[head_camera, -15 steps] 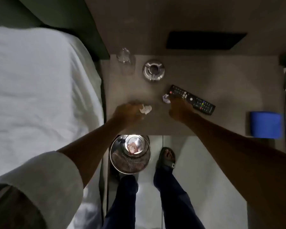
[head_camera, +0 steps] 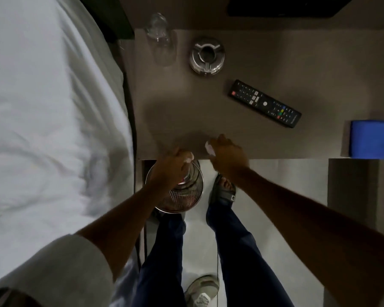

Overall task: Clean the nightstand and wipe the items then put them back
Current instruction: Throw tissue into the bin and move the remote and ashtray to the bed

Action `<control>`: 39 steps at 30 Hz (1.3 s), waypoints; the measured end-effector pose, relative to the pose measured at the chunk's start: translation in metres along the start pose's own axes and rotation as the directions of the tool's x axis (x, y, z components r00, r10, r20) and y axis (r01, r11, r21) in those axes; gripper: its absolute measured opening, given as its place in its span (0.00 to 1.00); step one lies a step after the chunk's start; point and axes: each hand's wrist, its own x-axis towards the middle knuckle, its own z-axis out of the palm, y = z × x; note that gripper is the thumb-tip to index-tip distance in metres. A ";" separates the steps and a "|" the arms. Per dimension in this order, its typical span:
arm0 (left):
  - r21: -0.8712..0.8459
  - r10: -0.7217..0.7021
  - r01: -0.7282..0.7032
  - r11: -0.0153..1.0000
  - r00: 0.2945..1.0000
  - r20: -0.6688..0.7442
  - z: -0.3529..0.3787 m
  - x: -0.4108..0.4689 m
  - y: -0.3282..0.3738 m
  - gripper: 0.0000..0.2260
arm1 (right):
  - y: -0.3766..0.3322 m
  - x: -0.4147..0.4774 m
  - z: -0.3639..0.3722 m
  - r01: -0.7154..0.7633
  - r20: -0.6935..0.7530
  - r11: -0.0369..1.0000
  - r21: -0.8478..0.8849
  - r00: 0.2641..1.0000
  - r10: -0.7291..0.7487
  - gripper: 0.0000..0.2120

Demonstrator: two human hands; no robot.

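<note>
The brown nightstand (head_camera: 275, 63) carries a clear glass (head_camera: 161, 44), a round metal ashtray (head_camera: 207, 56), a black remote (head_camera: 264, 103) and a folded blue cloth (head_camera: 371, 139) at its right edge. My left hand (head_camera: 170, 169) is over the metal waste bin (head_camera: 187, 196) at the nightstand's front edge, closed on a crumpled white paper scrap (head_camera: 189, 157). My right hand (head_camera: 228, 155) is at the same front edge, pinching another white paper scrap (head_camera: 209, 148).
A bed with white sheets (head_camera: 53, 107) borders the nightstand on the left. The bin stands on the light floor beside my legs and a sandalled foot (head_camera: 224, 189). A sneaker (head_camera: 201, 291) lies on the floor below. A dark panel (head_camera: 282, 5) sits on the wall behind.
Both hands have pulled back from the middle of the nightstand to its front edge, each carrying its paper scrap; the left hand is now above the bin.
</note>
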 end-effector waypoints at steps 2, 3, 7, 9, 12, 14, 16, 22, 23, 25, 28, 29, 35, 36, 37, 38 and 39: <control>0.023 -0.056 0.056 0.998 0.998 -0.006 0.010 -0.022 -0.006 0.11 | -0.013 -0.020 0.023 0.057 0.027 0.998 -0.025 0.998 -0.056 0.20; 0.041 -0.065 0.065 0.997 0.998 -0.003 0.015 -0.029 -0.006 0.11 | -0.017 -0.029 0.032 0.081 0.029 0.996 -0.033 0.996 -0.080 0.19; -0.025 -0.106 0.107 0.994 0.994 0.022 0.039 -0.056 -0.021 0.12 | -0.034 -0.051 0.074 0.043 0.113 0.999 -0.023 0.993 -0.040 0.21; -0.039 -0.142 0.145 0.989 0.987 0.080 0.048 -0.064 -0.030 0.13 | -0.036 -0.054 0.088 -0.031 0.167 0.997 0.064 0.986 0.020 0.23; -0.032 -0.135 0.142 0.989 0.979 0.154 0.062 -0.073 -0.039 0.13 | -0.036 -0.056 0.103 -0.039 0.241 0.994 0.099 0.970 0.014 0.28; -0.017 -0.168 0.174 0.985 0.969 0.181 0.064 -0.075 -0.039 0.13 | -0.034 -0.059 0.106 -0.032 0.276 0.994 0.101 0.961 0.003 0.28; -0.019 -0.185 0.190 0.982 0.968 0.169 0.063 -0.074 -0.037 0.12 | -0.031 -0.061 0.103 -0.035 0.270 0.993 0.109 0.963 0.004 0.25; 0.121 0.049 -0.046 0.992 0.998 -0.025 0.022 -0.033 -0.013 0.10 | -0.019 -0.041 0.040 -0.031 0.046 0.988 0.155 0.999 0.024 0.15; 0.190 0.138 -0.117 0.975 0.985 -0.102 0.012 -0.018 -0.006 0.08 | -0.014 -0.034 0.027 -0.014 -0.023 0.986 0.165 1.000 0.018 0.12; 0.252 0.293 -0.240 0.938 0.935 -0.199 -0.008 0.017 0.010 0.04 | -0.001 -0.019 0.000 0.014 -0.167 0.986 0.165 0.986 0.014 0.08; 0.258 0.333 -0.261 0.930 0.895 -0.296 -0.037 0.077 0.033 0.05 | 0.027 0.005 -0.036 -0.018 -0.345 0.989 0.148 0.936 0.069 0.08; 0.299 0.365 -0.272 0.915 0.874 -0.321 -0.047 0.097 0.039 0.06 | 0.039 0.014 -0.046 -0.046 -0.387 0.991 0.127 0.917 0.092 0.10; 0.378 0.143 -0.031 0.925 0.952 -0.272 -0.091 0.213 0.062 0.27 | 0.115 0.047 -0.077 -0.244 -0.293 0.966 -0.083 0.933 0.211 0.36; 0.344 0.090 0.013 0.939 0.955 -0.283 -0.093 0.228 0.065 0.33 | 0.125 0.049 -0.078 -0.248 -0.264 0.964 -0.091 0.940 0.217 0.38; 0.315 0.047 0.048 0.948 0.957 -0.286 -0.096 0.239 0.066 0.37 | 0.132 0.049 -0.078 -0.246 -0.247 0.965 -0.091 0.944 0.218 0.39; 0.302 0.007 0.079 0.950 0.961 -0.275 -0.098 0.248 0.066 0.41 | 0.136 0.049 -0.077 -0.243 -0.239 0.966 -0.090 0.947 0.216 0.38; 0.300 -0.032 0.109 0.948 0.967 -0.252 -0.098 0.256 0.067 0.44 | 0.140 0.048 -0.076 -0.242 -0.234 0.966 -0.089 0.948 0.216 0.37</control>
